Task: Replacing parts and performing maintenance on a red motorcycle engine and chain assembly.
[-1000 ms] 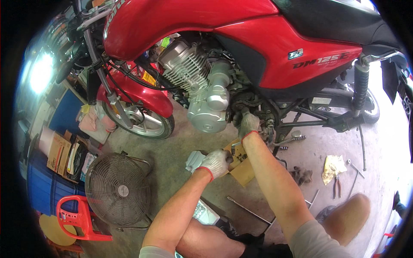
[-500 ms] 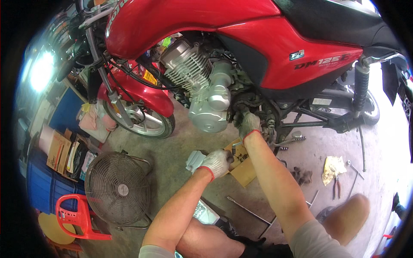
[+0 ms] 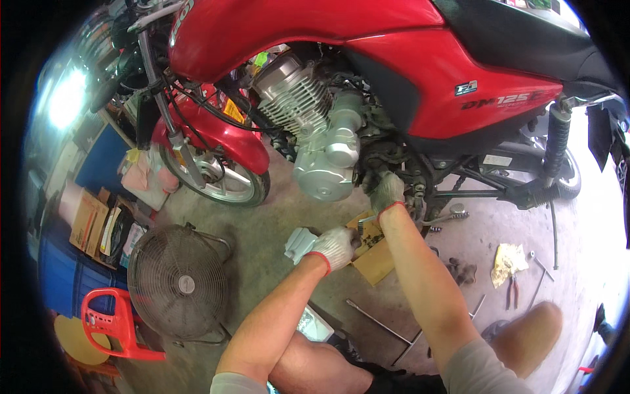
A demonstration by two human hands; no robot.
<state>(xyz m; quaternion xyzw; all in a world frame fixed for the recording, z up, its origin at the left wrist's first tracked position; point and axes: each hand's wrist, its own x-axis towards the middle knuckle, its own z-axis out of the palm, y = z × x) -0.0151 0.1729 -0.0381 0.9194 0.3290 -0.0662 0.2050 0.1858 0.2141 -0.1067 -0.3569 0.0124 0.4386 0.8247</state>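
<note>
Red motorcycle (image 3: 433, 82): upright before the seated worker; long axis left-right, front wheel (image 3: 226, 190) leftward | looks mid-job: recess (image 3: 380, 156) behind silver crankcase (image 3: 320, 176) exposed, not yet covered | right gloved hand (image 3: 387, 191) there, fingers' grip hidden | left gloved hand (image 3: 336, 247) curled beside cardboard (image 3: 375, 264), contents unclear

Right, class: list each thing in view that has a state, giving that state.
Left hand: gloved, hold unclear
Right hand: gloved, grip hidden
Motorcycle: upright
Cardboard: lying, strewn with dark bits
Pliers: lying loose
T-handle wrench: lying loose
Fan: standing, spin unclear
</note>
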